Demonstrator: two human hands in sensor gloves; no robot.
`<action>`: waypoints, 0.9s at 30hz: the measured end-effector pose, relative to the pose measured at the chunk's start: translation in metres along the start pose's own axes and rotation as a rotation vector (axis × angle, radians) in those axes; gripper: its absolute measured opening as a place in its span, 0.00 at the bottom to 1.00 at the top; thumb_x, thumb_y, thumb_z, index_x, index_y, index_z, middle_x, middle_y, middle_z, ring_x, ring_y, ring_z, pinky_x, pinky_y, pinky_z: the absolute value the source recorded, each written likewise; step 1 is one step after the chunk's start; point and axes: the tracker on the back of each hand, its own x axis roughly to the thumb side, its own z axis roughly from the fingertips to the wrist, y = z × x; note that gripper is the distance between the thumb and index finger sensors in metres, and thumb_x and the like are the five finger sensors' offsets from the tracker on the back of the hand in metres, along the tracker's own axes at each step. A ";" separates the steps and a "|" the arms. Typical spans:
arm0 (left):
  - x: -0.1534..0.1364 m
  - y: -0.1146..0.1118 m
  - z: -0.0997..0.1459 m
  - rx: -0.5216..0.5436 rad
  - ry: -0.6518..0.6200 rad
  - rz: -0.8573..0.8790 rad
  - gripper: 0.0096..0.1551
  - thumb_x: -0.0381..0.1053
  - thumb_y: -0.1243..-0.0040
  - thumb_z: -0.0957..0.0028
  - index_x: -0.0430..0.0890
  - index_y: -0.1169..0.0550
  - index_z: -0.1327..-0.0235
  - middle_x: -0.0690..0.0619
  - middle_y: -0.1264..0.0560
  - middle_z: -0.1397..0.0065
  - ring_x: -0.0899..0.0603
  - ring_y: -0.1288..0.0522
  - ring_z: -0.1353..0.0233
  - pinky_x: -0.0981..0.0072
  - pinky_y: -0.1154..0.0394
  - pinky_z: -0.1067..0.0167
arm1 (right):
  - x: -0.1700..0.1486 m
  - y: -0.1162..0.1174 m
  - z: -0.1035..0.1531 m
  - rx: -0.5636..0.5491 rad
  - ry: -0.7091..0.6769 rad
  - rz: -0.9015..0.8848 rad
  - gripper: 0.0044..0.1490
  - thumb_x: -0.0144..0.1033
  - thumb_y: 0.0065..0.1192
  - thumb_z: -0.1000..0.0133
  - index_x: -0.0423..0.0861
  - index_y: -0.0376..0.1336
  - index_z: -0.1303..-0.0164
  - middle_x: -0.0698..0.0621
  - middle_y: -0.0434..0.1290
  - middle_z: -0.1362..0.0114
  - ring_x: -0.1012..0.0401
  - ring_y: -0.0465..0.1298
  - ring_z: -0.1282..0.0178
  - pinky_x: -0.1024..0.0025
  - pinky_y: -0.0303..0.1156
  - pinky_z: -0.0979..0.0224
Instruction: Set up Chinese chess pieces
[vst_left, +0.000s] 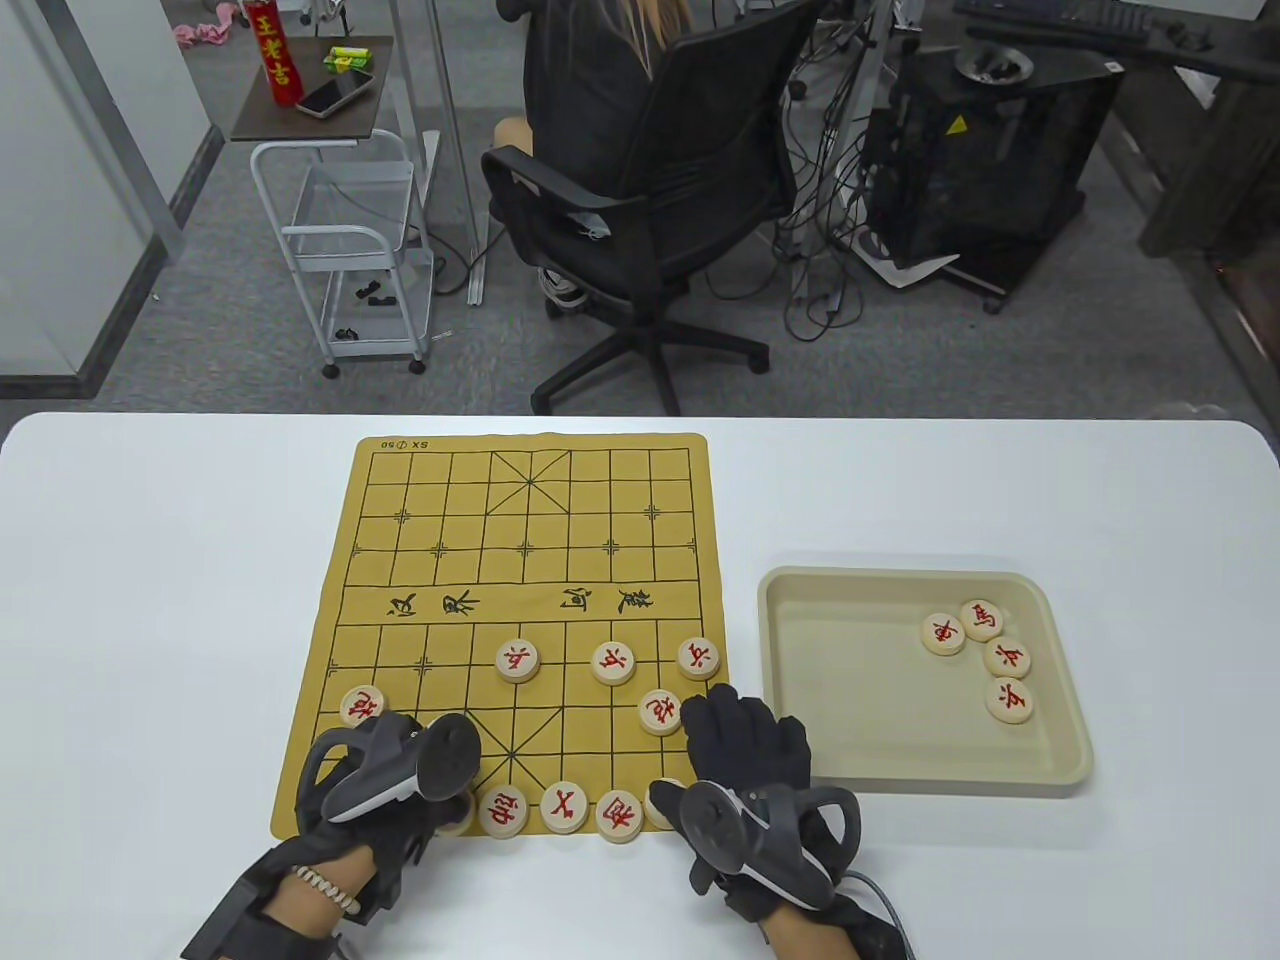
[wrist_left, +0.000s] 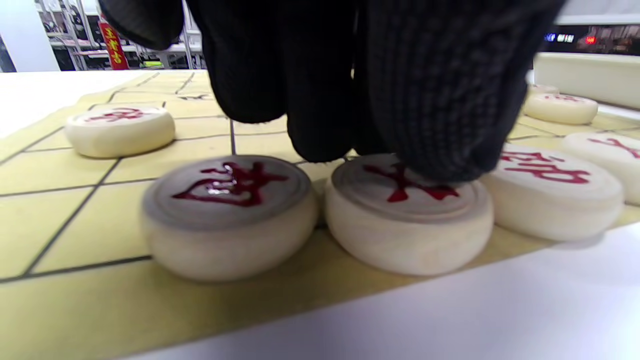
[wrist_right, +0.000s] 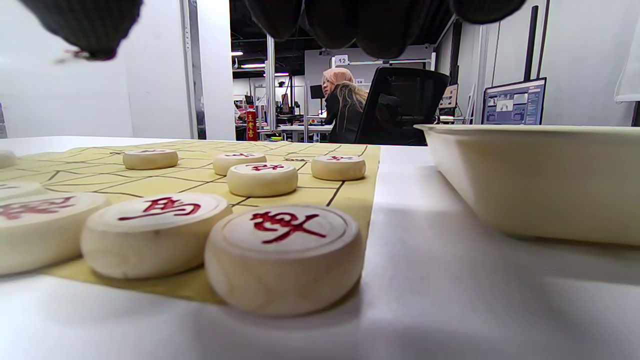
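Pieces (vst_left: 518, 660) are thick wooden discs with red characters: light, rigid, smooth on the face and rim, likely to skate on the board mat (vst_left: 440, 560) if nudged, and unlikely to break. A pinch across the rim from above looks the safest hold; sliding one with a fingertip on its face should also work. Eleven or so sit on the half of the mat nearest the person, and four more lie in the tray (vst_left: 800, 610) just right of the mat.

Left hand (vst_left: 385, 775) rests fingertips (wrist_left: 435, 145) on a back-row piece (wrist_left: 407, 212) at the mat's near-left corner, pressing rather than gripping. Right hand (vst_left: 745, 760) hovers over the mat's near-right corner, fingers loosely spread, holding nothing.
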 end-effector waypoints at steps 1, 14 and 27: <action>-0.004 0.003 0.003 0.043 0.014 0.035 0.32 0.57 0.27 0.65 0.55 0.17 0.43 0.52 0.17 0.35 0.37 0.23 0.31 0.32 0.37 0.32 | 0.000 0.000 0.000 0.002 0.000 0.000 0.55 0.67 0.64 0.50 0.51 0.53 0.16 0.43 0.57 0.13 0.42 0.63 0.14 0.30 0.57 0.20; -0.063 0.012 0.051 0.355 0.221 0.073 0.47 0.63 0.31 0.60 0.57 0.35 0.24 0.42 0.37 0.16 0.29 0.38 0.17 0.23 0.50 0.27 | -0.005 0.003 -0.005 0.044 0.048 0.011 0.56 0.66 0.64 0.49 0.50 0.51 0.15 0.43 0.56 0.12 0.41 0.62 0.13 0.30 0.57 0.20; -0.055 0.012 0.052 0.371 0.176 0.077 0.51 0.65 0.32 0.61 0.56 0.38 0.22 0.43 0.39 0.15 0.29 0.39 0.17 0.22 0.50 0.27 | -0.172 -0.027 -0.049 0.220 0.619 0.156 0.48 0.50 0.73 0.48 0.49 0.56 0.18 0.42 0.59 0.14 0.42 0.66 0.17 0.41 0.66 0.23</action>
